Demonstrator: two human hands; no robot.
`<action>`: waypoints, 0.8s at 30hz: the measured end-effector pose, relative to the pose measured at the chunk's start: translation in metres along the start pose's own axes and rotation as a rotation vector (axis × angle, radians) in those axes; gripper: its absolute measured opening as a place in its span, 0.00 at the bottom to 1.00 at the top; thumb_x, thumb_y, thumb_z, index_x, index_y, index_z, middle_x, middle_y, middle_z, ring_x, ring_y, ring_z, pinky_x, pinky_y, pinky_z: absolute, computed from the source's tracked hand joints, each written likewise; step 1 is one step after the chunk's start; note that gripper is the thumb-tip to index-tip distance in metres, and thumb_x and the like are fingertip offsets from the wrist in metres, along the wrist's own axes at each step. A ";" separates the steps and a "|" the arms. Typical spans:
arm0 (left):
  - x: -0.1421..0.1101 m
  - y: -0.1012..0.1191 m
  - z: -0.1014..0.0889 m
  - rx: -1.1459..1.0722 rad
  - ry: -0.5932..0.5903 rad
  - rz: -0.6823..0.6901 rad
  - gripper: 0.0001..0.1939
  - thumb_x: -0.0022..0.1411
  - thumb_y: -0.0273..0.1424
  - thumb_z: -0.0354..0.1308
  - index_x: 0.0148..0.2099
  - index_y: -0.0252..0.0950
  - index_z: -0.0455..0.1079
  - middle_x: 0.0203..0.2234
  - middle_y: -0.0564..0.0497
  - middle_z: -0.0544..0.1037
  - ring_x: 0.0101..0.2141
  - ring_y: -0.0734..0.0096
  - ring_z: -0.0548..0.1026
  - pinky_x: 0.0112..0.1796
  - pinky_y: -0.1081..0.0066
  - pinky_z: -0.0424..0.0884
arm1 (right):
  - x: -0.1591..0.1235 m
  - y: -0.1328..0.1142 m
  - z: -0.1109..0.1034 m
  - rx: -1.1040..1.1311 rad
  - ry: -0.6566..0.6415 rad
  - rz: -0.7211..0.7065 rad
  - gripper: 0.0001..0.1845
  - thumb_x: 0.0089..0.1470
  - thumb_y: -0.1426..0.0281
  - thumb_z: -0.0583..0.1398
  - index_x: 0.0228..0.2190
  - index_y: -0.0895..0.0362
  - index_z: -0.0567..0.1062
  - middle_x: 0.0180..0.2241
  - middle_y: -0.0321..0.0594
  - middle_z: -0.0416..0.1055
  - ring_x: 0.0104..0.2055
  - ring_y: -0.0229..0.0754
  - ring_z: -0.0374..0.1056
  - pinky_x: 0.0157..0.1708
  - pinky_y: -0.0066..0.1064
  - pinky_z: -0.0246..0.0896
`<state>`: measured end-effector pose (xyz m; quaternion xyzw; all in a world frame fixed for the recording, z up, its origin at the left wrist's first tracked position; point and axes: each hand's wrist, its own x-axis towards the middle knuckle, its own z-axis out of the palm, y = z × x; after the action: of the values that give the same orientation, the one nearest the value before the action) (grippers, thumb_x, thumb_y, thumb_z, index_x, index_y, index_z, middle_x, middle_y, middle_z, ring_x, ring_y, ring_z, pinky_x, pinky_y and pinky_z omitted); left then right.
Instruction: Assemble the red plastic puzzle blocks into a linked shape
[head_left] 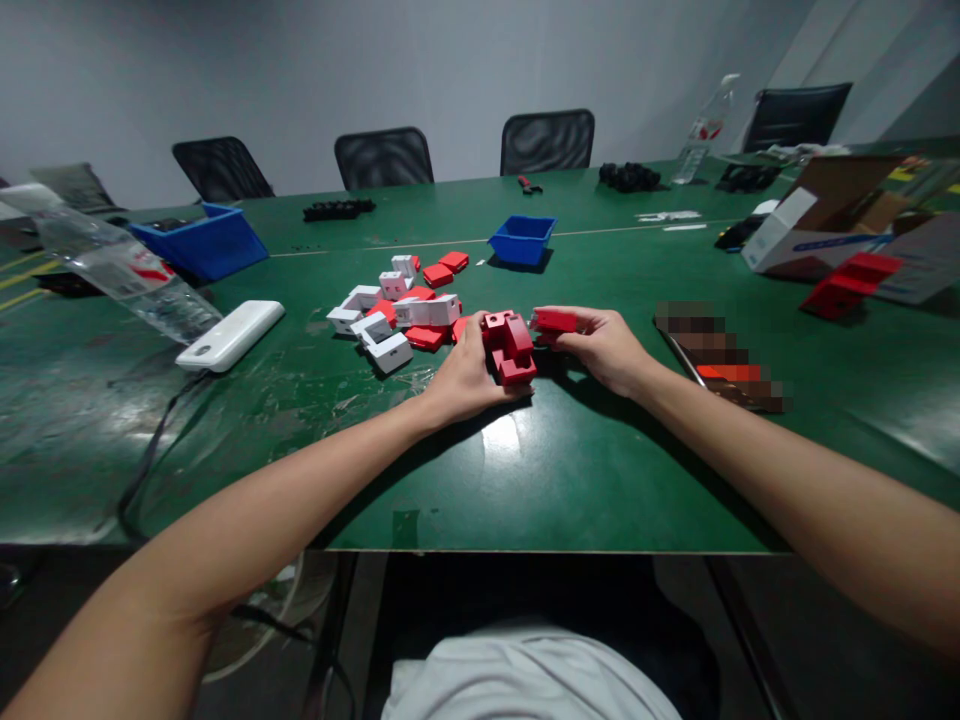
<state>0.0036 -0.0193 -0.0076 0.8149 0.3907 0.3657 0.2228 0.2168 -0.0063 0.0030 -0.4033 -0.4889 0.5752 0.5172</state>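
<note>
My left hand (469, 375) is closed around a dark red bracket-like plastic part (514, 348) with a curved notch and a hole in its top. Just to the right, my right hand (604, 345) pinches a flat bright red plastic piece (555, 320) between thumb and fingers. A small gap separates the two parts. Beside my left hand lies a loose pile of red flat blocks (426, 338) and white U-shaped plastic parts (386, 348).
A small blue bin (523, 240) stands beyond my hands, a larger blue bin (206, 243) at the far left. A tilted bottle (120, 260) touches or overlaps a white power bank (231, 335). Right are a phone (712, 355), a red part (851, 284) and a cardboard box (795, 235).
</note>
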 end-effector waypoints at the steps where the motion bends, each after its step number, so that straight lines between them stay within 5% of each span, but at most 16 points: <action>1: 0.000 0.000 0.000 -0.002 -0.002 0.000 0.47 0.44 0.41 0.74 0.59 0.36 0.51 0.55 0.37 0.67 0.54 0.49 0.71 0.56 0.47 0.69 | 0.000 0.000 0.000 0.024 -0.007 0.006 0.24 0.33 0.79 0.69 0.37 0.54 0.83 0.36 0.38 0.82 0.36 0.40 0.76 0.43 0.34 0.68; 7: 0.000 0.000 0.000 -0.002 0.007 -0.003 0.49 0.43 0.41 0.74 0.60 0.35 0.51 0.55 0.36 0.66 0.55 0.49 0.70 0.56 0.47 0.68 | -0.001 -0.004 0.002 0.088 -0.031 0.050 0.18 0.37 0.75 0.70 0.35 0.55 0.83 0.37 0.41 0.82 0.40 0.42 0.76 0.53 0.38 0.67; 10: 0.000 0.001 -0.001 -0.005 0.003 0.004 0.48 0.43 0.41 0.74 0.59 0.35 0.51 0.55 0.37 0.66 0.55 0.49 0.70 0.56 0.48 0.68 | 0.000 -0.005 0.000 0.083 -0.009 0.051 0.13 0.41 0.72 0.71 0.33 0.57 0.83 0.37 0.43 0.81 0.39 0.41 0.75 0.51 0.37 0.69; 16: 0.000 0.000 0.000 -0.016 0.004 -0.007 0.48 0.43 0.41 0.75 0.60 0.36 0.52 0.56 0.37 0.67 0.56 0.49 0.71 0.56 0.47 0.69 | 0.005 0.001 -0.005 0.108 0.041 0.046 0.22 0.35 0.77 0.74 0.36 0.54 0.81 0.36 0.38 0.81 0.37 0.38 0.75 0.47 0.32 0.71; 24: 0.000 0.001 0.000 -0.023 0.002 -0.016 0.48 0.43 0.41 0.74 0.59 0.35 0.52 0.55 0.37 0.67 0.55 0.50 0.71 0.56 0.49 0.69 | 0.003 0.001 -0.004 0.071 -0.022 0.073 0.13 0.43 0.75 0.73 0.33 0.58 0.80 0.35 0.39 0.80 0.36 0.38 0.75 0.45 0.32 0.73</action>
<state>0.0039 -0.0197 -0.0072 0.8089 0.3930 0.3692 0.2345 0.2199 -0.0023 0.0011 -0.3960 -0.4589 0.6150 0.5044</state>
